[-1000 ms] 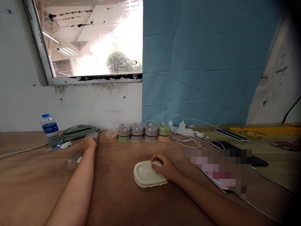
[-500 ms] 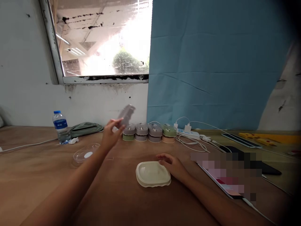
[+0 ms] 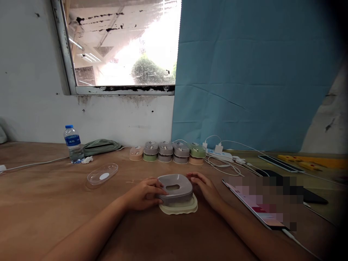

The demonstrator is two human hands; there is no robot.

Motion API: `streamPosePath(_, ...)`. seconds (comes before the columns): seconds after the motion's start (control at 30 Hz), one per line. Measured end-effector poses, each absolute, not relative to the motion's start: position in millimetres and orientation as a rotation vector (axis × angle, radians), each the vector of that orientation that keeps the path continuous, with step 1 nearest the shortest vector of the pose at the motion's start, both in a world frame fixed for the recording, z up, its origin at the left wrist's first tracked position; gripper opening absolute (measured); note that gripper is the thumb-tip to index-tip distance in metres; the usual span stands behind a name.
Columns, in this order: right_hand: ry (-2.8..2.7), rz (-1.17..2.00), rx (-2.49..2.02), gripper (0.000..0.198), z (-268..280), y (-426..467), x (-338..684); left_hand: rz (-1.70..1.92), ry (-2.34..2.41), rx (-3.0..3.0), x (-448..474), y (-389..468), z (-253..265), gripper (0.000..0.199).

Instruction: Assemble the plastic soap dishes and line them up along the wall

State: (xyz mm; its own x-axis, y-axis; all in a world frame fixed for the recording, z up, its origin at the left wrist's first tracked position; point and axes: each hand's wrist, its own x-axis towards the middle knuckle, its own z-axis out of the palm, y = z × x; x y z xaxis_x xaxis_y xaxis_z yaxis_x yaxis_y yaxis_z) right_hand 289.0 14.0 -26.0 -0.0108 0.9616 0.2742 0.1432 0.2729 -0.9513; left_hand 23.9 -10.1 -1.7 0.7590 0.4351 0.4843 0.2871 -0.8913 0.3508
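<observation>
A grey plastic box piece (image 3: 182,195) with an oval hole in its top rests over a cream plastic tray (image 3: 179,210), set back so the tray's front rim shows. My left hand (image 3: 146,194) grips the grey piece at its left side, fingers on top and thumb lower down. On the other side, my right hand (image 3: 204,189) is open, its curved fingers at the grey piece's right edge; whether they touch it I cannot tell. A clear shallow lid (image 3: 111,169) with a white round sticker lies to the left.
Several small stacked boxes (image 3: 181,149) line the wall, with a peach box (image 3: 136,153) at their left. A water bottle (image 3: 73,145) and green pouch (image 3: 102,147) stand back left. A power strip (image 3: 220,155) with white cables, and a tablet (image 3: 255,204), lie right.
My left hand has come down from near the wall, bringing the grey piece onto the cream tray. My right hand has shifted slightly right, off the tray's rim.
</observation>
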Motion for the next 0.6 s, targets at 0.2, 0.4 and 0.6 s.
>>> streamPosePath(0.2, -1.728, 0.809, -1.078, 0.025, -22, 3, 284, 0.766, 0.592, 2.666, 28, -15, -4, 0.031)
streamPosePath(0.4, -1.747, 0.78, -1.108, 0.024, -24, 5, 284, 0.736, 0.557, 2.645, 35, -18, -7, 0.032)
streamPosePath(0.6, -1.733, 0.729, -1.237, 0.02, -26, 8, 284, 0.704, 0.586, 2.636, 37, -18, -9, 0.032)
